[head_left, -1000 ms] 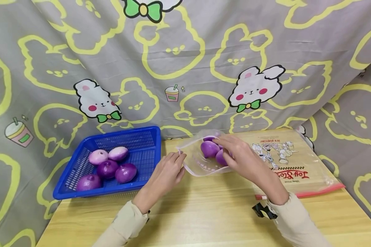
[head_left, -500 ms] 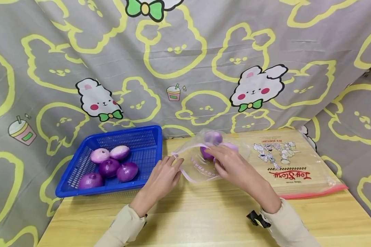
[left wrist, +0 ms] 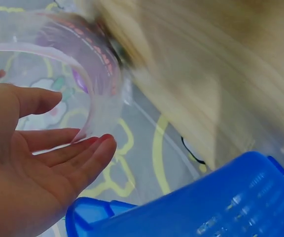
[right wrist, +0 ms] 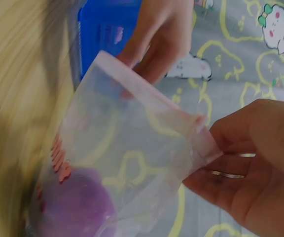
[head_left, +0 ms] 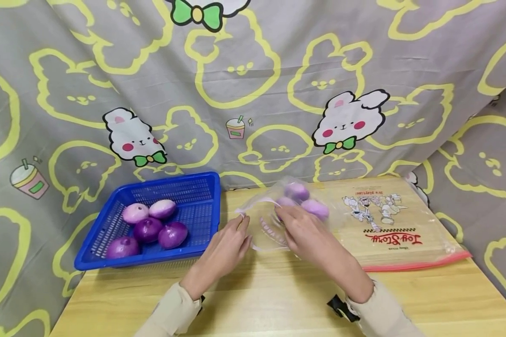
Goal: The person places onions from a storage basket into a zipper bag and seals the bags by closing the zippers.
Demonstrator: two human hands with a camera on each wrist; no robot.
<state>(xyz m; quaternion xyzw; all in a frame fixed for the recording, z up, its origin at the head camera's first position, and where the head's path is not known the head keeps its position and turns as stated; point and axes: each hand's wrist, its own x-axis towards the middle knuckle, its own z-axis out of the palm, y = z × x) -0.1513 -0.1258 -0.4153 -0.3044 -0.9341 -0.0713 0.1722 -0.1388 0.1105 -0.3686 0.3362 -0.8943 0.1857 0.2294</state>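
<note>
A clear plastic zip bag [head_left: 261, 236] with a pale pink rim and pink print lies at mid-table, holding purple onions [head_left: 296, 191] in its far end. My left hand [head_left: 225, 248] holds the left end of the bag's mouth; the left wrist view shows the rim at the fingertips, with the thumb [left wrist: 43, 101] apart. With thumb and fingers, my right hand [head_left: 309, 236] pinches the right end of the rim, as the right wrist view shows. Between the hands the mouth gapes. One onion [right wrist: 78, 205] shows through the film in the right wrist view.
To the left stands a blue plastic basket [head_left: 200, 206] with several purple onions [head_left: 147, 229] in it. A larger printed zip bag [head_left: 385, 257] with a red seal lies flat on the right. A patterned grey cloth [head_left: 257, 70] hangs behind the wooden table [head_left: 270, 299].
My right hand has come out of the bag from beside the onions and moved left and nearer to the rim. The onions now lie deeper in the bag. The left hand stays at its corner.
</note>
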